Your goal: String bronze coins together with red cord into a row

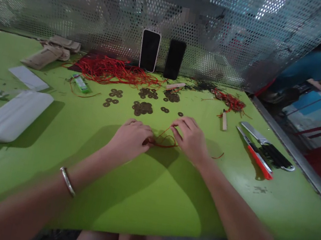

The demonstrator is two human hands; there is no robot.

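Observation:
A thin red cord (166,146) runs between my two hands, partly looped above the green table. My left hand (132,138) is closed on one part of it, with its fingertips hidden from view. Thumb and forefinger of my right hand (190,137) pinch another stretch, drawn up taut at a slant. The cord's loose end lies to the right of my right wrist. Just beyond my hands, several round coins with holes lie in groups, the nearest pile (142,108) in front of my left hand. A single coin (180,114) rests beyond my right fingers.
A heap of red cords (113,70) lies at the back, near two upright phones (149,51). At right are red-handled scissors (255,153), a black-handled comb-like tool (268,145) and more red cord (230,101). A white power bank (12,116) sits left. A person in blue (313,66) is beyond.

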